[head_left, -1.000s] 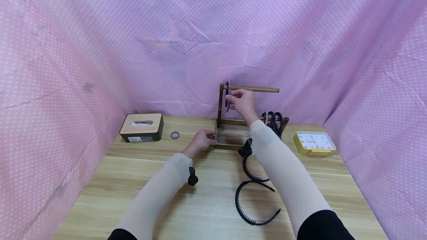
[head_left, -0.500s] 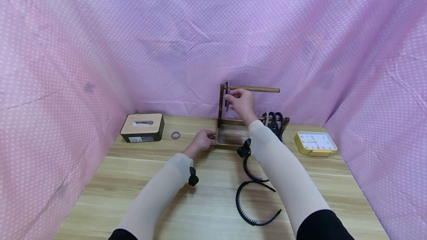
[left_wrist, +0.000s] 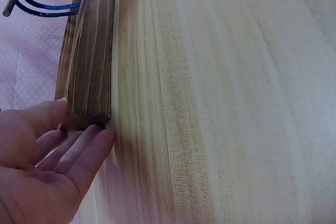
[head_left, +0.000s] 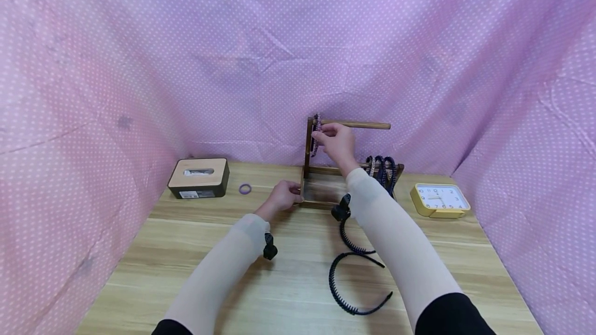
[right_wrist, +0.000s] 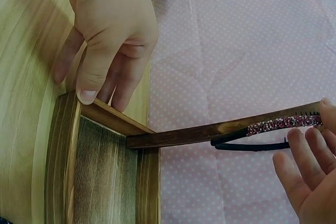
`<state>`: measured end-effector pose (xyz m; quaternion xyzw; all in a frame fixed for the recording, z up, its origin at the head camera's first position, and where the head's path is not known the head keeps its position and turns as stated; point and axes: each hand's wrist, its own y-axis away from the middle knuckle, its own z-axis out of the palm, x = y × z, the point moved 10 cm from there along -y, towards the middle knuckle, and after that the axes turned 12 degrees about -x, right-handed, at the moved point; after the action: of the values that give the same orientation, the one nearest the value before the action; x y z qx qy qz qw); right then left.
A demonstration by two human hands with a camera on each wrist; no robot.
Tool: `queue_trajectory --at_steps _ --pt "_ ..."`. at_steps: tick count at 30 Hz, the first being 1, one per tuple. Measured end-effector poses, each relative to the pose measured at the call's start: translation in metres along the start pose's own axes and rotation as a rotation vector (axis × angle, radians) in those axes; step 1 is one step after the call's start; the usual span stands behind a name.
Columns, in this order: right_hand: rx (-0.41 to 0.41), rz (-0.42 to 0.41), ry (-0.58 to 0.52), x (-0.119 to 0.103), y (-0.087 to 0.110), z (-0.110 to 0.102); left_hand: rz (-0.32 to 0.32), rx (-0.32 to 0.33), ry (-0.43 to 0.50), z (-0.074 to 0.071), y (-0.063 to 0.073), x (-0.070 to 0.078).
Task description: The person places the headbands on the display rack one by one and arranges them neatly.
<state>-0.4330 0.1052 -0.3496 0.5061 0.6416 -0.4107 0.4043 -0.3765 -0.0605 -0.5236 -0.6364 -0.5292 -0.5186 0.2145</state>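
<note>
My right hand (head_left: 342,143) pinches a dark headband studded with pink and silver glitter (right_wrist: 283,124) between thumb and fingers. The headband hangs over the left end of the wooden rod (head_left: 363,125), close beside the upright post (head_left: 308,151) of a brown wooden headband rack. My left hand (head_left: 284,196) grips the left end of the rack's low tray (left_wrist: 92,61), thumb on its edge and fingers against its end. Several dark headbands (head_left: 383,170) hang at the rack's right side, partly behind my right forearm.
Two black toothed headbands lie on the table, one nearer the front (head_left: 333,288) and one (head_left: 346,242) partly under my right arm. A purple hair tie (head_left: 240,190) and a tissue box (head_left: 200,191) sit left, a yellow clock (head_left: 440,214) right. Pink dotted cloth (head_left: 261,66) hangs behind.
My right hand has shifted the glitter headband slightly left, toward the post, and its lower end has swung left. My left hand stays at the tray.
</note>
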Motion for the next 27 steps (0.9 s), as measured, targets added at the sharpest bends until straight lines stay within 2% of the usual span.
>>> queue_trajectory --at_steps 11,15,21,24,27 --pt "-0.064 -0.028 -0.007 -0.006 0.011 -0.018 0.011 -0.017 0.036 0.003 0.0 0.001" --pt "-0.111 -0.05 0.053 -0.009 0.025 -0.031 0.008 -0.004 0.04 0.001 -0.001 -0.002" --pt "-0.175 -0.071 0.211 -0.009 0.06 -0.054 0.005 -0.012 0.023 0.0 0.0 0.0" --pt "-0.203 -0.068 0.288 -0.001 0.084 -0.064 0.004 -0.02 0.008 -0.001 0.002 0.002" --pt "-0.242 -0.064 0.308 0.013 0.111 -0.069 0.005 -0.022 0.008 -0.002 0.0 0.003"
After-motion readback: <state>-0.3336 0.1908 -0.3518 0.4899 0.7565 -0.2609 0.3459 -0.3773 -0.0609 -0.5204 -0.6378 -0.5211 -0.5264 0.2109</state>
